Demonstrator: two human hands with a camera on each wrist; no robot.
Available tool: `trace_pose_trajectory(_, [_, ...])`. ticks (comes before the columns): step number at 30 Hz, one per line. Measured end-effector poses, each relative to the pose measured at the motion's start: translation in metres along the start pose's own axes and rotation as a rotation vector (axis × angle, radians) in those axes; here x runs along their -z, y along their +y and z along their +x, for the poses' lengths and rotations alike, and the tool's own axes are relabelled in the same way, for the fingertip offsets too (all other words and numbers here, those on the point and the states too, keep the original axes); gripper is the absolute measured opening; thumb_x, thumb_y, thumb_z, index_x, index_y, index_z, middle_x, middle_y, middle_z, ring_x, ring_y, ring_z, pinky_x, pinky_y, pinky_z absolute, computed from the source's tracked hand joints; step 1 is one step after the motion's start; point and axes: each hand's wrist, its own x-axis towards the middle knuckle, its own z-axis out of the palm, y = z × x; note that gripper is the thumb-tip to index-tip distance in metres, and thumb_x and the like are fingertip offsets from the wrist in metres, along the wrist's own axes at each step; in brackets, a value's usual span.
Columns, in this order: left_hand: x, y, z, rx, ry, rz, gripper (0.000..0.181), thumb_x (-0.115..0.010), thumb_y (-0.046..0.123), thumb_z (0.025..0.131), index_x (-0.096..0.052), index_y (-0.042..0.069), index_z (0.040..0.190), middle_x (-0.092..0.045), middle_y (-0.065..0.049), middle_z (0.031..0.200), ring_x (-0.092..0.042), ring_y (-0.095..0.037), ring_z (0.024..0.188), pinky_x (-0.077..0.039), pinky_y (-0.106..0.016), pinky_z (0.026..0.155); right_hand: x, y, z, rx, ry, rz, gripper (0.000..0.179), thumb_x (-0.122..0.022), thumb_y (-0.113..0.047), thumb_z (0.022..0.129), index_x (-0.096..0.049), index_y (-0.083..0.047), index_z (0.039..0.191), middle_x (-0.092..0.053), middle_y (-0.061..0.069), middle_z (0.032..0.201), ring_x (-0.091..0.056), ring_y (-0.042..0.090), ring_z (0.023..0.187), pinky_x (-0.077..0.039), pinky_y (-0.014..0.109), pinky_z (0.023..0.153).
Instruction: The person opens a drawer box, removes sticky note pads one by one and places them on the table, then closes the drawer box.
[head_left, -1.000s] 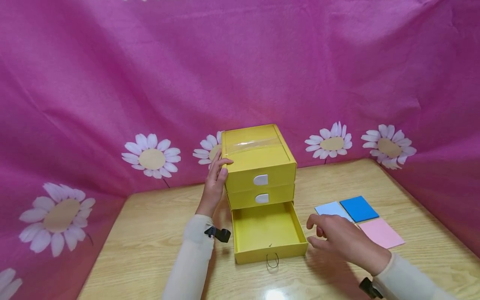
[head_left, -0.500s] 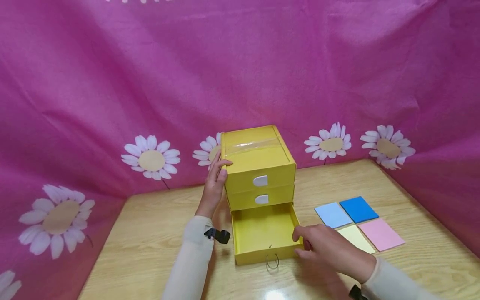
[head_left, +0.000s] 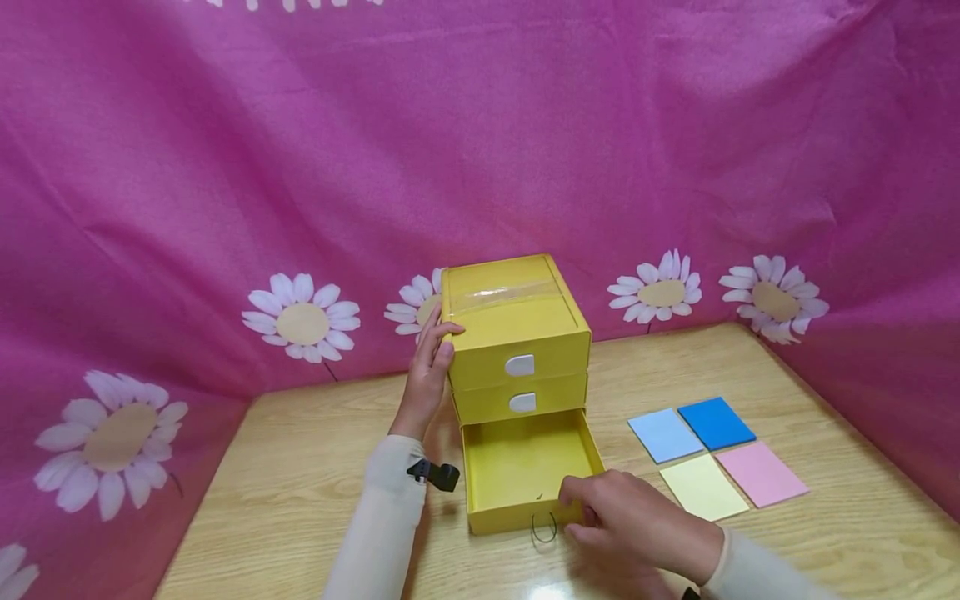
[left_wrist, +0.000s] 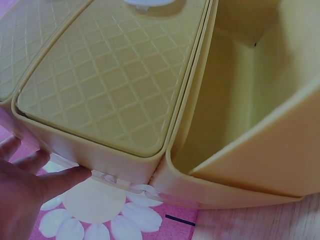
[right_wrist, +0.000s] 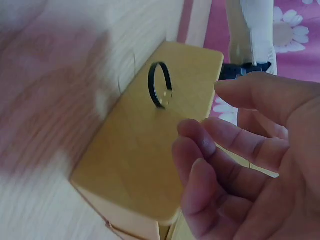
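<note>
A yellow chest of drawers [head_left: 517, 321] stands on the table, its upper two drawers closed and its bottom drawer [head_left: 525, 458] pulled out, with nothing seen inside. My left hand [head_left: 426, 375] rests against the chest's upper left side, thumb at the front edge and fingers along the side and top. In the left wrist view its fingertips [left_wrist: 75, 175] touch the side wall. Just off the open drawer's right front corner is my right hand [head_left: 637, 521], fingers loosely bent, holding nothing. In the right wrist view a dark loop pull [right_wrist: 152, 82] sticks out from the drawer front, close to those fingers.
To the right on the wooden table [head_left: 315, 467] lie four-sided paper pads: light blue [head_left: 664, 435], dark blue [head_left: 717, 422], pale yellow [head_left: 705, 487] and pink [head_left: 762, 474]. A magenta cloth [head_left: 480, 150] with daisies hangs behind and at both sides.
My right hand has moved left from beside the pads to the drawer's front corner, uncovering the pale yellow pad. The left hand and the chest stay in place.
</note>
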Motion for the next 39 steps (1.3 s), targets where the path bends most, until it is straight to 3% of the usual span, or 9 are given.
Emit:
trace_pose_trajectory(9, [-0.001,0.002,0.002,0.014,0.010,0.015,0.031,-0.041,0.018,0.100,-0.051,0.003,0.125,-0.015,-0.016,0.160,-0.017,-0.031,0.145,-0.023,-0.054,0.112,-0.020,-0.005,0.006,0.056,-0.053,0.026,0.015,-0.068,-0.013,0.081,-0.062,-0.020,0.092,-0.047,-0.021,0.059,-0.044,-0.005,0.055,-0.038,0.019,0.053])
trace_pose_trajectory(18, [-0.001,0.001,0.002,0.007,0.003,0.002,0.031,-0.040,0.017,0.100,-0.050,0.002,0.125,-0.014,-0.017,0.159,-0.020,-0.034,0.144,-0.024,-0.054,0.111,-0.039,-0.006,0.014,0.030,-0.114,0.009,0.013,-0.070,-0.017,0.081,-0.063,-0.018,0.092,-0.050,-0.017,0.063,-0.045,-0.002,0.055,-0.040,0.019,0.052])
trace_pose_trajectory(29, [0.000,0.002,0.003,0.009,0.002,-0.017,0.031,-0.040,0.018,0.101,-0.050,0.001,0.125,-0.014,-0.017,0.159,-0.022,-0.035,0.143,-0.024,-0.052,0.112,-0.048,-0.002,0.017,0.066,-0.067,-0.038,0.007,-0.069,-0.020,0.083,-0.063,-0.018,0.082,-0.047,-0.017,0.062,-0.042,-0.002,0.054,-0.037,0.019,0.050])
trace_pose_trajectory(39, [0.000,0.001,0.000,0.019,-0.001,0.000,0.032,-0.041,0.020,0.101,-0.050,0.001,0.126,-0.013,-0.017,0.159,-0.020,-0.034,0.144,-0.025,-0.054,0.111,-0.053,-0.003,0.018,0.047,-0.053,-0.015,0.015,-0.064,-0.015,0.086,-0.059,-0.022,0.074,-0.047,-0.018,0.062,-0.041,-0.001,0.054,-0.038,0.019,0.052])
